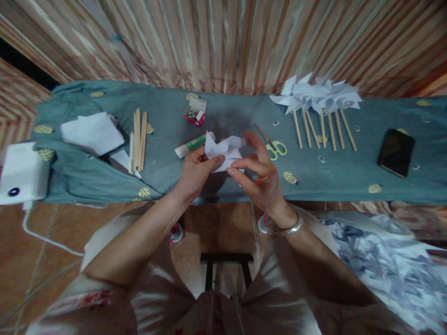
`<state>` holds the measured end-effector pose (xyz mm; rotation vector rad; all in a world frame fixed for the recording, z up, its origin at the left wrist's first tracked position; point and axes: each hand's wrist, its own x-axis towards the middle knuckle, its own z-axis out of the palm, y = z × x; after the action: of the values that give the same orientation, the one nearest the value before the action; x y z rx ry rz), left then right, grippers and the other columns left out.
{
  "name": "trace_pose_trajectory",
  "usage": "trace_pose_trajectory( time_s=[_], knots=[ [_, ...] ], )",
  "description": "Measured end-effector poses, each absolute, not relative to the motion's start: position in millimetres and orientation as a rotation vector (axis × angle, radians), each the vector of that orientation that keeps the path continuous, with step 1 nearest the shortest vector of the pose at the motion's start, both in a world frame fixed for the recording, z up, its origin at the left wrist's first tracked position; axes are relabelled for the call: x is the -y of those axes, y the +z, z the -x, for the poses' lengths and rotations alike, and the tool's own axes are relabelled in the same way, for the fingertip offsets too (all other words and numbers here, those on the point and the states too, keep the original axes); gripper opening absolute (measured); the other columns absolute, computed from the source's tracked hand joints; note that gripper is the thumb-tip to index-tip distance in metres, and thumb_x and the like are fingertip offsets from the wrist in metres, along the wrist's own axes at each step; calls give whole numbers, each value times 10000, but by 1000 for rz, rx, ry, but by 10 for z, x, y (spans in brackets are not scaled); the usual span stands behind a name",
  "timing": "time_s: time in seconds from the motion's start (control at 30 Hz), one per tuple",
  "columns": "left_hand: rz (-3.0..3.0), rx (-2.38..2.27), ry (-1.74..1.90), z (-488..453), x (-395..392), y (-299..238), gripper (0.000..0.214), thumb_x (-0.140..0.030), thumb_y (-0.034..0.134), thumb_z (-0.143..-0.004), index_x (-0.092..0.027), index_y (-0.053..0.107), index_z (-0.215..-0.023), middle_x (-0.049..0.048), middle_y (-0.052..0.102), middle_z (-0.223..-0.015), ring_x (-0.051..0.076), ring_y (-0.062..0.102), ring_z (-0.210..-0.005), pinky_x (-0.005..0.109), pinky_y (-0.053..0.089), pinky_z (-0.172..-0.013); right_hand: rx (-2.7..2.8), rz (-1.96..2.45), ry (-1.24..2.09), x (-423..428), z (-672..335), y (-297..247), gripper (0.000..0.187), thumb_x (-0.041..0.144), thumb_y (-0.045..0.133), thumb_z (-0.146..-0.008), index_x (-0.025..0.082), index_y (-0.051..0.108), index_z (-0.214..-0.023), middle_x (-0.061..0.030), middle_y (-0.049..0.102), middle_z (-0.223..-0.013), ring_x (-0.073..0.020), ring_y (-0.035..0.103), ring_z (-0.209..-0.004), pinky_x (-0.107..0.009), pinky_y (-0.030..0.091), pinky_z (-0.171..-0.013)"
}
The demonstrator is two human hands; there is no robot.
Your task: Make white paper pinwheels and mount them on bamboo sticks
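Between my two hands, above the near part of the table, is a folded white paper pinwheel (223,151) with its points curling up. My left hand (197,170) pinches its left side, thumb on top. My right hand (260,172) pinches its lower right edge between thumb and index finger, with the other fingers raised. Just behind my left hand lies a green and white glue stick (192,145), partly hidden by the hand and paper. To the right of the paper are scissors (275,147) with pale green handles.
A small red box (195,114) of metal pins stands open at the back. Leftward are wooden sticks (142,139), white paper sheets (92,132) and a white device (24,172). Finished pinwheels (317,95) on sticks and a black phone (397,152) lie right. Paper pieces (391,270) are heaped lower right.
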<state>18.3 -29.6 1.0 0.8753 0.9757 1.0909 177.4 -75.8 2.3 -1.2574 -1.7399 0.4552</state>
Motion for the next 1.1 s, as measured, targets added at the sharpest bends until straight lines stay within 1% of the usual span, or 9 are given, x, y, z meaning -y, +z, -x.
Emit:
trace_pose_trajectory(
  time_s=[0.1,0.17,0.3,0.43,0.67,0.77,0.87,1.0,1.1],
  knots=[
    [-874,-990,1093,-171,292,9,204,-206,813,-631,-180,723,-813,-13,731,-781,133,643,-727,289,504,-779,1708,1286,453,740,-1776,-20,67,295,683,-876,267,743,-875,-19,439,-1566,-285,483,-1403,-486,482,-1103],
    [-890,-978,1096,-166,297,6,213,-224,824,-626,-186,726,-811,-13,735,-797,135,644,-730,289,503,-766,1705,1310,442,726,-1775,-51,70,304,683,-873,264,740,-870,-13,433,-1566,-292,507,-1383,-491,484,-1102],
    [-914,-960,1111,-167,310,0,232,-248,838,-617,-192,742,-821,-7,745,-813,146,648,-738,287,500,-745,1727,1310,383,707,-1766,-93,80,295,676,-874,240,729,-850,-36,449,-1546,-303,495,-1387,-510,461,-1117],
    [-941,-980,1124,-168,315,-5,217,-256,833,-620,-183,742,-803,-3,742,-777,148,635,-708,278,498,-714,1749,1318,323,710,-1749,-105,92,288,653,-888,238,722,-854,-66,489,-1502,-279,507,-1367,-484,458,-1121],
    [-955,-1009,1117,-147,314,-24,217,-279,836,-645,-183,745,-817,-2,731,-768,150,635,-711,279,493,-705,1736,1346,301,693,-1737,-149,100,324,655,-882,280,706,-808,-1,518,-1480,-270,516,-1354,-488,486,-1089],
    [-946,-992,1126,-145,306,-40,235,-281,844,-650,-181,749,-840,-3,730,-775,147,635,-712,281,489,-710,1744,1360,268,678,-1728,-158,93,302,660,-875,270,708,-802,-16,537,-1466,-271,532,-1335,-482,506,-1063],
    [-926,-991,1129,-151,296,-48,242,-288,857,-633,-186,747,-823,-12,725,-753,137,622,-687,273,487,-699,1729,1372,245,662,-1714,-159,95,268,656,-869,255,711,-792,-32,557,-1450,-277,547,-1317,-477,505,-1062],
    [-909,-991,1129,-161,286,-56,222,-249,847,-617,-190,753,-810,-8,738,-766,130,624,-683,263,497,-702,1693,1361,219,633,-1698,-180,102,231,659,-854,257,704,-766,-39,585,-1415,-269,556,-1305,-456,503,-1064],
    [-905,-988,1141,-162,280,-76,207,-235,841,-623,-188,752,-804,-2,740,-774,128,631,-677,263,504,-700,1691,1346,208,620,-1693,-194,97,207,663,-842,248,703,-764,-54,587,-1412,-276,551,-1309,-463,497,-1072]
  ],
)
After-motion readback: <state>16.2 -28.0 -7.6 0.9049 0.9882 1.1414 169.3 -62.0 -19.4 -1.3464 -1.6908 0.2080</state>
